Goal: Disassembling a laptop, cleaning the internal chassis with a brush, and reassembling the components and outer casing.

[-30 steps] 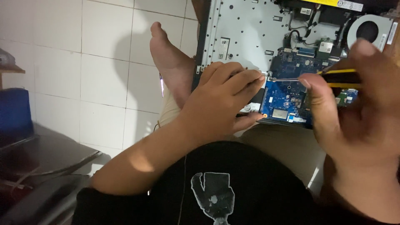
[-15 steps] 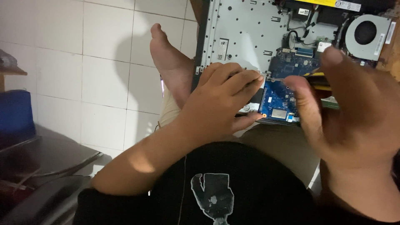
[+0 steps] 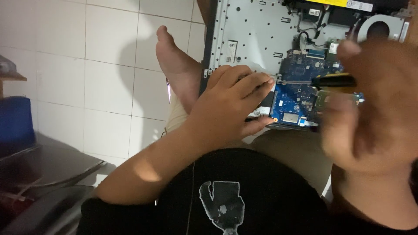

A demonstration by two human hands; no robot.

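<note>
Over opened grey laptop chassis [image 3: 257, 35]: right hand [image 3: 374, 113], open half a second ago, again clamped on yellow-black screwdriver [image 3: 324, 80]; left hand [image 3: 228, 104] unmoved, fingers spread, pressing blue circuit board [image 3: 296, 102].

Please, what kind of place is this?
Probably a home floor used for repair: white floor tiles, a bare foot beside an opened laptop, and a screwdriver over its blue circuit board.
</note>
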